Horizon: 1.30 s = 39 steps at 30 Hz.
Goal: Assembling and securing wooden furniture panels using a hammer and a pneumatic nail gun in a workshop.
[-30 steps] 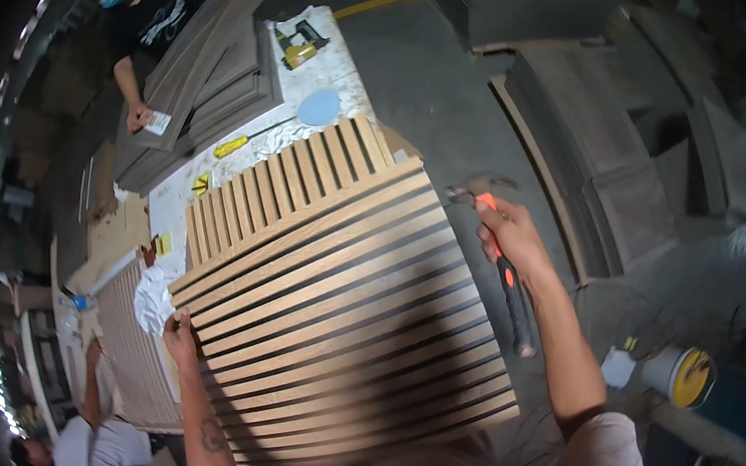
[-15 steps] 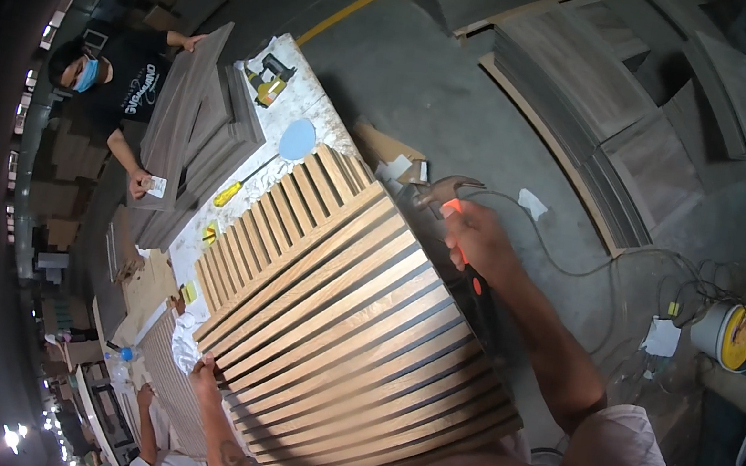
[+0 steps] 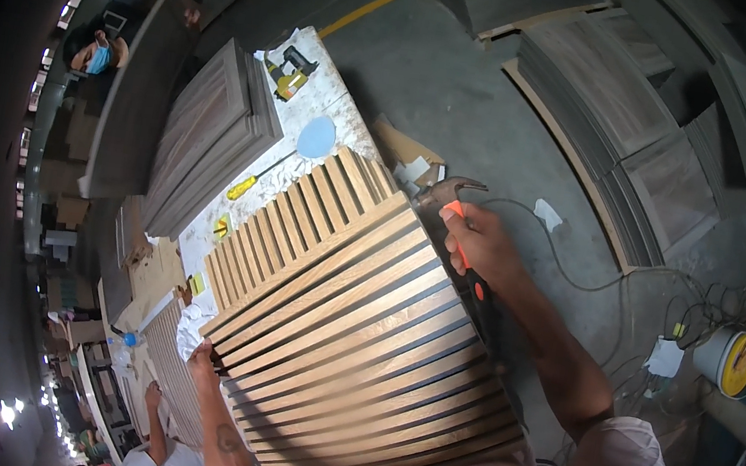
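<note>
At far left, a co-worker in a blue face mask (image 3: pixel 100 55) holds a large grey-brown board (image 3: pixel 134 101) beside stacked grey wood-grain boards (image 3: pixel 211 122). Left hand (image 3: pixel 202 360): fingers bent against the left corner of a pale wooden slatted panel with dark gaps (image 3: pixel 378 326); how tightly they close cannot be told. This panel lies between both hands, before the torso. Right hand (image 3: pixel 485 243): fingers wrapped round an orange-and-black-handled claw hammer (image 3: pixel 454 190), its metal head near the panel's far corner. Far right: a yellow-topped white bucket (image 3: pixel 715 357).
</note>
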Motion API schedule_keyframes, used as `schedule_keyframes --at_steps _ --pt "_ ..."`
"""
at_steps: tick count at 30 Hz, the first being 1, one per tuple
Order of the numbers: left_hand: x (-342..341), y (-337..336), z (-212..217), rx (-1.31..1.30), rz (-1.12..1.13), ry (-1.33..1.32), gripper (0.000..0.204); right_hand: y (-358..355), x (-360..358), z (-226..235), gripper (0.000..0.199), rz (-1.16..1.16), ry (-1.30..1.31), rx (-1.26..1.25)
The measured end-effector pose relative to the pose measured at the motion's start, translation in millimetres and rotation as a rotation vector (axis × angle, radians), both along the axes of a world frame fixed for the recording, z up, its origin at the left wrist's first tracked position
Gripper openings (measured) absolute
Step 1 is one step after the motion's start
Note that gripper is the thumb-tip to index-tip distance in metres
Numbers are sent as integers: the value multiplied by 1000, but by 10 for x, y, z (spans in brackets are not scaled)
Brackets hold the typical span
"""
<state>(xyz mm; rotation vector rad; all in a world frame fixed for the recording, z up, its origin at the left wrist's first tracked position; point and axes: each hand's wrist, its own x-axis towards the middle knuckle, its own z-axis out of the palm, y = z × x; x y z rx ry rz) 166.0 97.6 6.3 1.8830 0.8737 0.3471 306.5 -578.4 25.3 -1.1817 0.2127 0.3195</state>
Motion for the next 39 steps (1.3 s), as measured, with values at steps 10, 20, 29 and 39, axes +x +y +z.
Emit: schedule_keyframes --at_steps 10,20,29,39 --pt "89 -459 74 -30 66 11 24 198 148 279 18 33 274 -28" --pt "-22 -746 188 -131 44 12 33 407 -30 361 11 121 255 -236" --pt "-259 -752 126 3 29 -141 38 2923 -104 1397 24 609 -418 -708" --pt "-73 -737 -7 -292 83 248 64 6039 -97 1196 26 1603 -1426 -1534"
